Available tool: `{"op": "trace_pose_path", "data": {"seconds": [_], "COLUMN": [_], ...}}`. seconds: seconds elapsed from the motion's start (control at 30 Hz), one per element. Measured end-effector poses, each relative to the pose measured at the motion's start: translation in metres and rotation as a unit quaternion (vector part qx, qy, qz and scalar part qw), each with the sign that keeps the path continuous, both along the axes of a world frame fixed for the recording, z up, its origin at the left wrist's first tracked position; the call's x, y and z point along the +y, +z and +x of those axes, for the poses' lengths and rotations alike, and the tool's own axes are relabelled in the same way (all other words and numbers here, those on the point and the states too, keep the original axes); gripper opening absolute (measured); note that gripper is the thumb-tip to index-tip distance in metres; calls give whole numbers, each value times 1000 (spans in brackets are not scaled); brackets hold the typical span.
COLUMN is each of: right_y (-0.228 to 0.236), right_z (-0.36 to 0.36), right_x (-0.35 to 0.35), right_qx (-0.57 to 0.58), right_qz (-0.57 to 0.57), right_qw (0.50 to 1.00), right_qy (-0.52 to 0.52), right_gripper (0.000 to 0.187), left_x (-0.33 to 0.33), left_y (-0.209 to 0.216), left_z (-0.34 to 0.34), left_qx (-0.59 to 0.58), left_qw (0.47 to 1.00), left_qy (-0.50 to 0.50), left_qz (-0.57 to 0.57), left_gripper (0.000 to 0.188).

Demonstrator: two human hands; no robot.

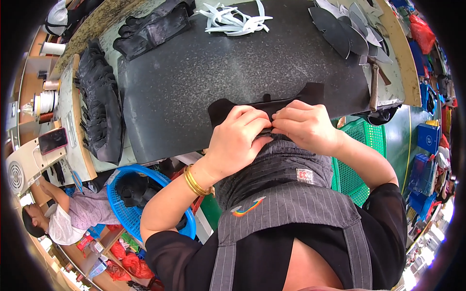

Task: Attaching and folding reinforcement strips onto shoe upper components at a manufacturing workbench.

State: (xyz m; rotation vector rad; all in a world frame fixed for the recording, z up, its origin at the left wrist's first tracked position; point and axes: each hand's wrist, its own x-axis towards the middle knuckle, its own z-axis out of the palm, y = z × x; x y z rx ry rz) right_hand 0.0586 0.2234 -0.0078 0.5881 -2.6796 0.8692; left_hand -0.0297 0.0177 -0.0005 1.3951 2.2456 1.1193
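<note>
A flat black piece of leather-like material (314, 92) lies at the near edge of a dark work board (194, 87), its ends spreading out to both sides. My left hand (241, 132) pinches its near edge, thumb and fingers together. Close beside it my right hand (307, 125) also has its fingertips closed on that edge. The fingertips of the two hands almost meet, and the bit of edge between them is mostly hidden. A small dark tab (266, 98) stands out at the piece's far side.
White curved strips (235, 20) lie at the board's far edge. Stacked black pieces (101, 104) stand left, more black pieces (154, 30) far left. Grey cut pieces (347, 29) and a hammer (374, 87) lie right. Blue basket (124, 211), green basket (361, 140) and a co-worker (80, 216) are nearby.
</note>
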Motion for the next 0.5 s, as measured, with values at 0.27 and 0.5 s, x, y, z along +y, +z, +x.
{"op": "trace_pose_path", "data": {"seconds": [0.27, 0.5], "right_y": [-15, -18], "right_z": [7, 33], "right_x": [7, 25], "right_qx": [52, 127], "right_qz": [33, 88], "right_qw": [997, 988], "right_qy": [44, 21], "right_gripper": [27, 29], "left_x": [3, 1], "left_y": [-12, -21], "left_z": [14, 14], "left_qx": [362, 376], "left_qw": [931, 924], "left_qy": [-52, -70], "left_qz": [-27, 12], "left_gripper": [17, 16]}}
